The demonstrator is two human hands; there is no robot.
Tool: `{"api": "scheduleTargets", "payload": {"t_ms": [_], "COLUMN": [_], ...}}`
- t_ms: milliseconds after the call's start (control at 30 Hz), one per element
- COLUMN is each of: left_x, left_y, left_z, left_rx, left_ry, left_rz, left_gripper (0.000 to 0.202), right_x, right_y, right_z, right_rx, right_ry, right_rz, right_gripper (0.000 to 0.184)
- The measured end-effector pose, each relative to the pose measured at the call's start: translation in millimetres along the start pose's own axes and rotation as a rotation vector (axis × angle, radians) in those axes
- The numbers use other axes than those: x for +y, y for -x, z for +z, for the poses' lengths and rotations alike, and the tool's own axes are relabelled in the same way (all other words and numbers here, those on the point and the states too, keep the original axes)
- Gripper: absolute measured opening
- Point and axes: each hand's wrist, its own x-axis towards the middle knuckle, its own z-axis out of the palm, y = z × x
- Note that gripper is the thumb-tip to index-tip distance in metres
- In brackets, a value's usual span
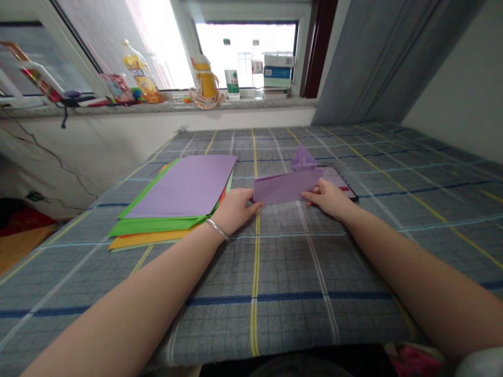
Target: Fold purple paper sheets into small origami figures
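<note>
A folded strip of purple paper (286, 188) is held up just above the checked cloth, long side across. My left hand (237, 208), with a silver bangle at the wrist, pinches its left end between thumb and fingers. At the other end my right hand (327, 197) grips the lower right corner. Right behind the strip stands a purple folded-paper shape (303, 158) with a pointed top; its base is partly hidden. A phone (338, 183) with a lit screen lies beyond my right hand, partly covered by it.
To the left lies a stack of coloured paper (184, 186), purple on top, with green and orange edges below. The checked tablecloth (291, 272) covers the table. Bottles, a yellow cup (207, 82) and boxes (277, 73) line the windowsill (168, 109) at the back.
</note>
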Motion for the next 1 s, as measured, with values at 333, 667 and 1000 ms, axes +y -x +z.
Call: {"api": "scheduleTargets", "payload": {"t_ms": [333, 667, 1000], "left_x": [4, 16, 16], "left_y": [2, 6, 7], "left_z": [-13.4, -10.0, -14.5], "left_rx": [0.145, -0.125, -0.272], "left_ry": [-0.481, -0.481, -0.277], "left_rz": [0.315, 0.353, 0.384], "left_gripper": [0.017, 0.018, 0.044], "right_x": [-11, -15, -23], "right_y": [4, 5, 13], "right_z": [-7, -17, -16], "right_rx": [0.216, 0.058, -0.06], "right_ry": [0.277, 0.758, 0.925], "right_rz": [-0.235, -0.441, -0.234], "right_gripper": [0.014, 0.014, 0.013]}}
